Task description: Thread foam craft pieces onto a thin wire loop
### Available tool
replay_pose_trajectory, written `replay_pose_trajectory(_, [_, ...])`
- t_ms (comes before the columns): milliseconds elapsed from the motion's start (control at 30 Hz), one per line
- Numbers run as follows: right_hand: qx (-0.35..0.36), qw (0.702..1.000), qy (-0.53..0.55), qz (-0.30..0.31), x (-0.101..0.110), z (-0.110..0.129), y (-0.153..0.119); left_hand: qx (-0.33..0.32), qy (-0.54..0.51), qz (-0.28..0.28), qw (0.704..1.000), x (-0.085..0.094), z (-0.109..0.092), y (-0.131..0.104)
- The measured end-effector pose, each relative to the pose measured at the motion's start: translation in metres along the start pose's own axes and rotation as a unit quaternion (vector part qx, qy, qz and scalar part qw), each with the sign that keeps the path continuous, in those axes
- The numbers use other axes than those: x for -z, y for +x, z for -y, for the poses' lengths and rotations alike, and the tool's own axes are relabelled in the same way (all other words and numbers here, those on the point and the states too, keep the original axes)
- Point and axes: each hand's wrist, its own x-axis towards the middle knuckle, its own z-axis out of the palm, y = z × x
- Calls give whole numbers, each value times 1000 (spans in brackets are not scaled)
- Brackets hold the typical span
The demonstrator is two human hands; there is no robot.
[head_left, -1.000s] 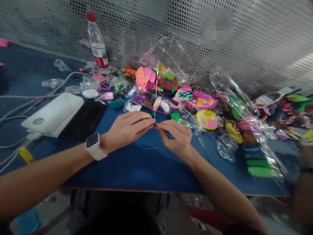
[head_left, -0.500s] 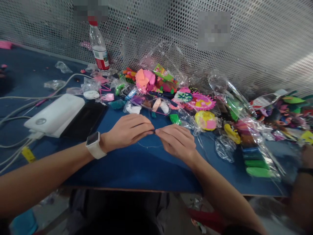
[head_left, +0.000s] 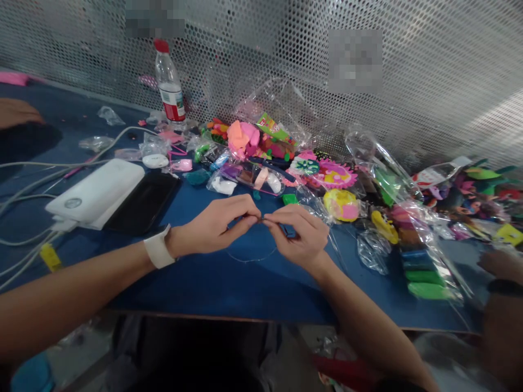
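My left hand (head_left: 223,222) and my right hand (head_left: 300,233) meet fingertip to fingertip above the blue table (head_left: 229,288). Each pinches thumb against forefinger on something small and dark between them, too tiny to make out. A thin pale thread (head_left: 253,261) curves below the fingertips, its ends passing up toward both hands. Just beyond the hands lie a green clay piece (head_left: 290,199) and a white clay piece in clear wrap (head_left: 224,185).
A white power bank (head_left: 96,190) with cables and a black phone (head_left: 143,202) lie left. Behind stands a bottle (head_left: 170,98). Colourful clay and plastic wrappers (head_left: 373,250) spread rightward. Other people's hands show at far left (head_left: 18,112) and far right (head_left: 500,265).
My fingers have bent into tighter pinches, with thumbs now showing. Another person's hand has come into view at the far left. The whole view has shifted slightly.
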Motion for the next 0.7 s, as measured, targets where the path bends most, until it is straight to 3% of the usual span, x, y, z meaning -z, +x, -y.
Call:
replay_pose_trajectory(167, [-157,984,75,17,-2,-5,4,9,38,-6,999,-4,15,-4])
replay_pose_trajectory(267, [-199,973,113,27,-2,-6,4,-6,86,-31,996,-7,21,-5])
replay_pose_trajectory(467, [-193,976,103,-11,-3,1,-2,-77,209,-41,974,-6,22,-8])
replay_pose_trajectory(700, [-132,985,0,-112,-9,4,-8,-131,262,-85,952,-3,18,-11])
